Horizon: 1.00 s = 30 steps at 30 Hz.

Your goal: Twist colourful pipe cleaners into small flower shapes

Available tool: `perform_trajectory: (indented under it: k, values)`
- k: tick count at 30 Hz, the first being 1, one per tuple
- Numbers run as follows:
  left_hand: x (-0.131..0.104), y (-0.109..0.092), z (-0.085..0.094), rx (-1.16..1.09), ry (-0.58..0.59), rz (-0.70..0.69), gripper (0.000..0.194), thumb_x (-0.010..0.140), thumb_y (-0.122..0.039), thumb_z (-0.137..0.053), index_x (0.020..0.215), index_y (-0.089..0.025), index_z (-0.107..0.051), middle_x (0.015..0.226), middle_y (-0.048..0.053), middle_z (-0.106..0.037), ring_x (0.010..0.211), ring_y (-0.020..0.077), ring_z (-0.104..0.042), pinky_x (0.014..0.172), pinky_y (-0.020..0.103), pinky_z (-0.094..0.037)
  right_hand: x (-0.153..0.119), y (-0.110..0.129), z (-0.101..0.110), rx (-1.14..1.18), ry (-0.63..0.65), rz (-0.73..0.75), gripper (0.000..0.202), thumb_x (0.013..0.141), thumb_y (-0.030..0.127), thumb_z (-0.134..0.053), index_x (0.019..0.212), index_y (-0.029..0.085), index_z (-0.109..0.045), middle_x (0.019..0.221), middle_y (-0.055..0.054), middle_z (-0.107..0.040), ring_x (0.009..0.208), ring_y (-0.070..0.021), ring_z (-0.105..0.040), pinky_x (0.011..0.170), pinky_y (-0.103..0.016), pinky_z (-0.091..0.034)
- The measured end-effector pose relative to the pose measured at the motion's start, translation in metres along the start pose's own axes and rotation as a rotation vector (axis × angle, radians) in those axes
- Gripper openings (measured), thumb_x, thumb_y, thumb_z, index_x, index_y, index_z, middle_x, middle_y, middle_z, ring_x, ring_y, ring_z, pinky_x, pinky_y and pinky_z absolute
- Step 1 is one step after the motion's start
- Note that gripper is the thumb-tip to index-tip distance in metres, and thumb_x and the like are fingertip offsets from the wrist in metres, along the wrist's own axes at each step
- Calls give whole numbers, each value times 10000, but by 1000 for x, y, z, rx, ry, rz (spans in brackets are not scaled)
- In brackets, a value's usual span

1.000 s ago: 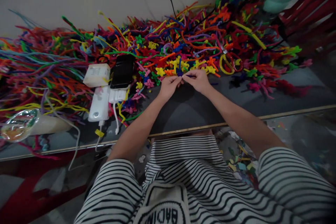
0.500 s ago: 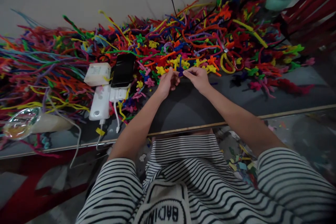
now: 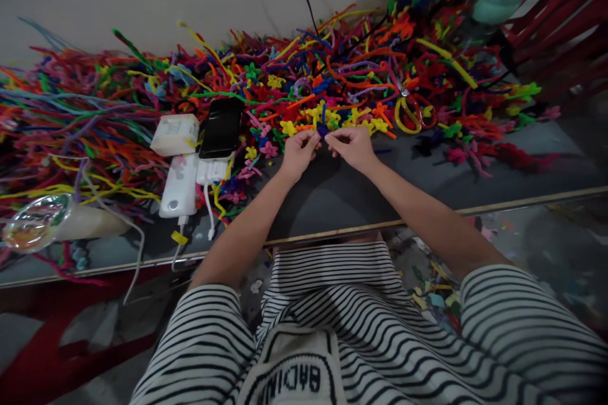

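Observation:
Between my fingertips is a small dark blue pipe cleaner flower point(image 3: 322, 131), with a short blue stem pointing away from me. My left hand point(image 3: 301, 153) pinches its left side between thumb and forefinger. From the other side my right hand point(image 3: 352, 147) pinches it too, fingers curled. Both hands are just above the dark tabletop point(image 3: 327, 196). Right beyond them lie several yellow pipe cleaner flowers point(image 3: 327, 115). The finer shape of the blue piece is partly hidden by my fingers.
A heap of coloured pipe cleaners point(image 3: 118, 114) runs along the wall. Scissors point(image 3: 409, 114) with yellow and red handles lie to the right. A black phone point(image 3: 221, 128), white power bank point(image 3: 179, 186), white box point(image 3: 175, 134) and tipped plastic cup point(image 3: 71, 221) are at left.
Both hands still hold the blue flower. My left fingers have closed in more tightly and my right fingers have curled under. The view has shifted slightly.

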<state>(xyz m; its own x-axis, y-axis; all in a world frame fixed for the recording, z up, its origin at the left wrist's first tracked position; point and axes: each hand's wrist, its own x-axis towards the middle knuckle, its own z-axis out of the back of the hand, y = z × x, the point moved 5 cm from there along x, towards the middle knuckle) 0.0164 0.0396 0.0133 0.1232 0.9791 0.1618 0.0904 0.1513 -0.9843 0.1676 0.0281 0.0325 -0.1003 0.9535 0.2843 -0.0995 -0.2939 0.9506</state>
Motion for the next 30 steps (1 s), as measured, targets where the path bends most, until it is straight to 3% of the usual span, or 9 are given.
perform_trajectory:
  k: [8,11,16,19,22,25,30]
  values:
    - [0,1,4,24,-9,-59,463,737,-605,-797,706,-161,-670,580,-24,-565,410,37,-386,389,188,-281,-1,-2,-4,33,-3,-52,392,732,548,-753,692,161,-704,565,-6,-629,433,-90,-534,450,-234,-452]
    - [1,2,7,102,-50,-67,475,793,-635,-732,741,-165,-698,594,-15,-586,417,45,-390,392,196,-287,4,-5,-1,39,-16,-45,398,741,555,-743,725,158,-721,571,-5,-626,426,-88,-524,445,-235,-436]
    - [-2,-11,13,263,-102,-241,494,902,-654,-592,994,-190,-734,743,21,-667,634,108,-590,564,218,-447,8,-6,6,-40,-19,-30,433,777,589,-714,769,157,-746,586,-16,-642,426,-97,-517,449,-246,-409]
    - [-4,-17,12,415,-94,-311,430,887,-607,-649,1008,-202,-730,785,19,-687,677,125,-605,623,238,-473,7,-1,8,-141,23,20,425,823,571,-690,779,154,-759,607,-27,-666,432,-105,-521,477,-258,-405]
    - [-3,-18,10,520,-88,-298,337,907,-518,-661,878,-188,-725,755,18,-694,669,133,-604,637,250,-487,4,6,6,-277,67,87,430,889,546,-633,757,158,-761,617,-31,-677,484,-122,-555,552,-273,-425]
    - [-2,-18,10,552,-88,-267,201,913,-382,-677,943,-193,-737,830,19,-734,726,138,-639,688,251,-511,2,11,3,-475,117,155,405,948,461,-579,739,165,-760,651,-38,-698,601,-156,-617,632,-285,-431]
    - [1,-15,11,557,-73,-247,120,882,-276,-693,805,-188,-717,731,1,-687,656,118,-581,630,237,-456,1,10,-1,-663,188,160,292,980,338,-544,954,187,-793,873,-66,-770,819,-218,-694,756,-320,-475]
